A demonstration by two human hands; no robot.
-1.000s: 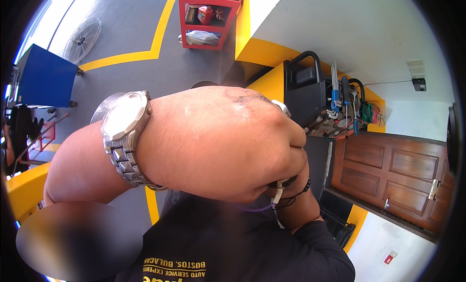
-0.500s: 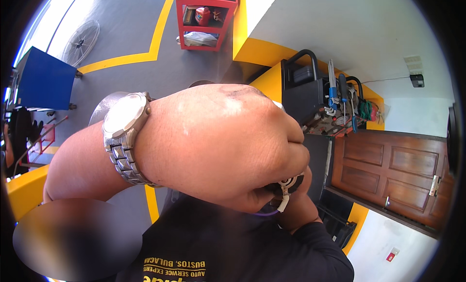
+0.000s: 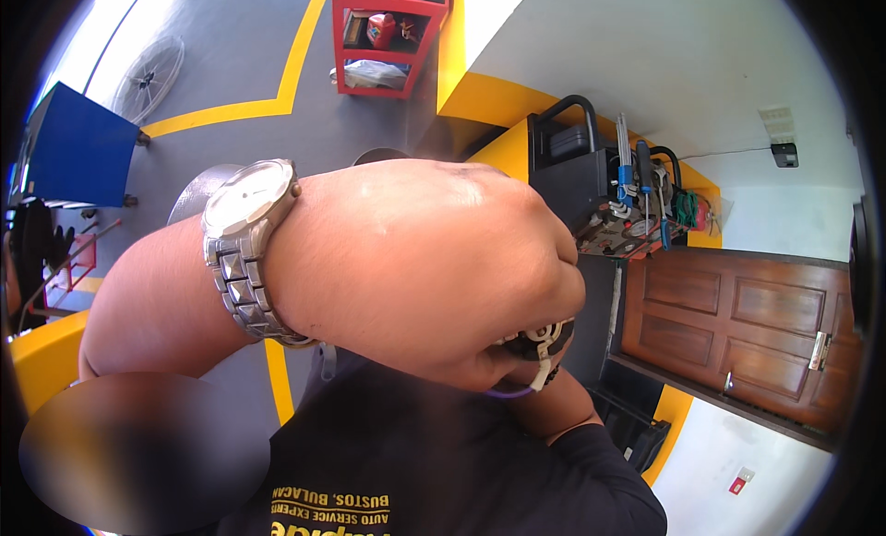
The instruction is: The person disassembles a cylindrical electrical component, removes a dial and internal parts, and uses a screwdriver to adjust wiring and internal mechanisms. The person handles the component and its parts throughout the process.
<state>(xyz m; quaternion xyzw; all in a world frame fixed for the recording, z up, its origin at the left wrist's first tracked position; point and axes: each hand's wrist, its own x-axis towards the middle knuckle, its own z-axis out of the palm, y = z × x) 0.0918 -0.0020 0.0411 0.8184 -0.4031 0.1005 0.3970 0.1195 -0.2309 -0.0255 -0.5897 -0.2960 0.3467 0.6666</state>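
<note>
My left hand (image 3: 443, 259) fills the middle of the head view, back up, with fingers curled down out of sight. A silver watch (image 3: 247, 204) circles its wrist. At its thumb side a small dark round part (image 3: 546, 344) with a pale ring and a whitish tab shows between my hands; its kind is not clear. A thin purple loop (image 3: 510, 393) hangs under it. My right hand (image 3: 565, 349) lies behind the left, against that part, with its fingers mostly hidden. The right forearm comes up from a black sleeve.
A red shelf cart (image 3: 392, 56) stands at the far side, a blue cabinet (image 3: 78, 148) at the left. To the right are a black tool cart (image 3: 577, 171) carrying several tools and a brown wooden door (image 3: 729, 324). A blurred oval covers the lower left.
My left hand has tilted slightly and its wrist has turned, showing the watch from another angle. More of the purple loop shows. My right hand has shifted slightly left and is more covered.
</note>
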